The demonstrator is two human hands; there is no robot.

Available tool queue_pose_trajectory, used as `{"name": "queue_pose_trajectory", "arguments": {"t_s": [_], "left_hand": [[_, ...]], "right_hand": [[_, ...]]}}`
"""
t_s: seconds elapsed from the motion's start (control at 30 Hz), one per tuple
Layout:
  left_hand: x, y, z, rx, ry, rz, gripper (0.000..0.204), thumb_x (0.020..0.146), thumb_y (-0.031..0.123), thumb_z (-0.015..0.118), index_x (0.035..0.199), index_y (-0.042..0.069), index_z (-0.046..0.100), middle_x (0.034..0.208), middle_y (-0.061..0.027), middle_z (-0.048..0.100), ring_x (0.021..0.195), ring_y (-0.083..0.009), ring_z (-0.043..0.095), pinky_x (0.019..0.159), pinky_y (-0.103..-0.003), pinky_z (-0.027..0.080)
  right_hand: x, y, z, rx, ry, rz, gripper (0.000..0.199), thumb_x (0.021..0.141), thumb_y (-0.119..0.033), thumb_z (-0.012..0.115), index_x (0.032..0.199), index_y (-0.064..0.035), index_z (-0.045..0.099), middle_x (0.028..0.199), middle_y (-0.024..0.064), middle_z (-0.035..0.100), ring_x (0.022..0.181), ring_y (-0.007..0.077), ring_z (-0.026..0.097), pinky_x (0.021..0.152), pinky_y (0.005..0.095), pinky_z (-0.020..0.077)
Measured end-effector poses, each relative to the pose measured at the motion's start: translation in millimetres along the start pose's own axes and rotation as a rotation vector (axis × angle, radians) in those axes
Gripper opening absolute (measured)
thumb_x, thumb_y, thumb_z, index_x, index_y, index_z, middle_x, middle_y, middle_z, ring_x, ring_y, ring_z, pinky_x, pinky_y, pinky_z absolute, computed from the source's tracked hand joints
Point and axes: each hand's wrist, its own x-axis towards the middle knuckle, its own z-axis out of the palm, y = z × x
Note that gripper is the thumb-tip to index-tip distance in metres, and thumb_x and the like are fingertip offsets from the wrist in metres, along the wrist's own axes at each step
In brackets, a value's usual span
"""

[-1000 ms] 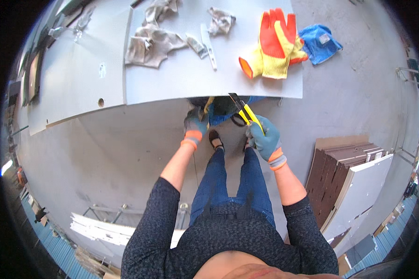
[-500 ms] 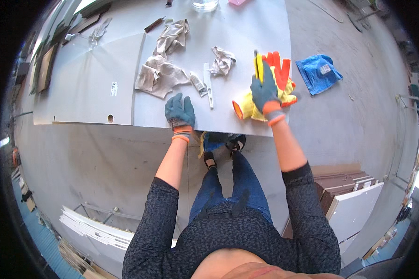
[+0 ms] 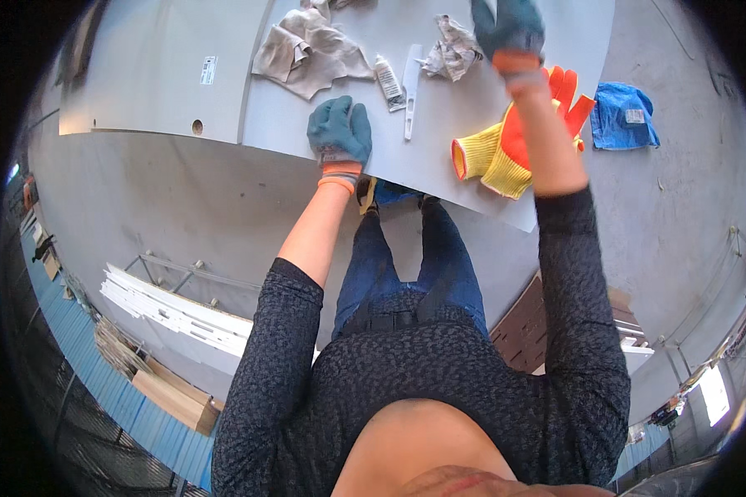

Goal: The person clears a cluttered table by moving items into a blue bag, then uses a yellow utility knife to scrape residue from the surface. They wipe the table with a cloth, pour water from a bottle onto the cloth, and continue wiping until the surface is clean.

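My left hand (image 3: pixel 340 132), in a teal-coated work glove with an orange cuff, rests palm down on the front edge of the grey table (image 3: pixel 373 137), its fingers laid out and nothing held. My right hand (image 3: pixel 512 31), gloved alike, reaches to the far side at the upper rim of the picture. Its fingertips run out of view, so what it may hold is hidden. Under my right forearm lie yellow work gloves (image 3: pixel 506 161) with orange-red coating. A white flat-handled tool (image 3: pixel 409 95), a small white tube (image 3: pixel 389 81) and a crumpled cloth (image 3: pixel 454 50) lie between my hands.
A larger beige rag (image 3: pixel 307 54) lies beyond my left hand. A big grey panel (image 3: pixel 162 70) covers the table's left part. A folded blue bag (image 3: pixel 623 118) is off to the right. White strips (image 3: pixel 178 311) and brown boards (image 3: pixel 518 323) are stacked behind me.
My right hand has moved from over the yellow gloves to farther away. The slim yellow and black tool it held is out of sight. My left hand stays at the table edge; the view has shifted.
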Motion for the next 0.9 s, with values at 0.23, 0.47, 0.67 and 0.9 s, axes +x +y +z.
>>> {"name": "queue_pose_trajectory", "arguments": {"t_s": [0.23, 0.47, 0.67, 0.9], "left_hand": [[4.7, -3.9, 3.5, -0.020, -0.008, 0.089, 0.022, 0.092, 0.017, 0.067, 0.113, 0.009, 0.067, 0.099, -0.0163, 0.068, 0.094, -0.0371, 0.064, 0.084, -0.049, 0.050], [-0.5, -8.6, -1.3, -0.133, -0.060, 0.089, 0.021, 0.091, 0.023, 0.070, 0.108, 0.011, 0.071, 0.104, -0.0167, 0.069, 0.096, -0.0384, 0.064, 0.088, -0.049, 0.050], [-1.5, -12.0, -7.5, -0.236, -0.121, 0.136, 0.020, 0.088, 0.025, 0.071, 0.104, 0.012, 0.072, 0.105, -0.0140, 0.068, 0.097, -0.0360, 0.063, 0.087, -0.049, 0.050], [-1.4, -17.9, -10.6, -0.377, -0.134, 0.188, 0.018, 0.087, 0.020, 0.072, 0.103, 0.013, 0.073, 0.103, -0.0116, 0.070, 0.095, -0.0345, 0.065, 0.084, -0.047, 0.052]], "right_hand": [[-240.0, -240.0, -39.8, 0.579, -0.724, 0.124, 0.025, 0.080, -0.011, 0.067, 0.105, -0.0128, 0.067, 0.103, 0.0122, 0.069, 0.099, 0.0353, 0.068, 0.090, 0.0489, 0.0549], [-366.3, -201.1, 108.3, -0.192, -0.961, 0.171, 0.040, 0.097, -0.026, 0.054, 0.131, -0.0083, 0.064, 0.140, 0.0185, 0.061, 0.126, 0.0386, 0.059, 0.105, 0.0503, 0.0460], [-351.7, -205.8, 129.1, -0.266, -1.324, 0.523, 0.043, 0.100, -0.029, 0.050, 0.136, -0.0092, 0.060, 0.145, 0.0177, 0.058, 0.131, 0.0378, 0.055, 0.109, 0.0507, 0.0419], [-351.8, -203.1, 139.2, -0.321, -1.330, 0.689, 0.047, 0.102, -0.032, 0.046, 0.143, -0.0103, 0.055, 0.150, 0.0168, 0.053, 0.136, 0.0369, 0.051, 0.114, 0.0512, 0.0373]]}}
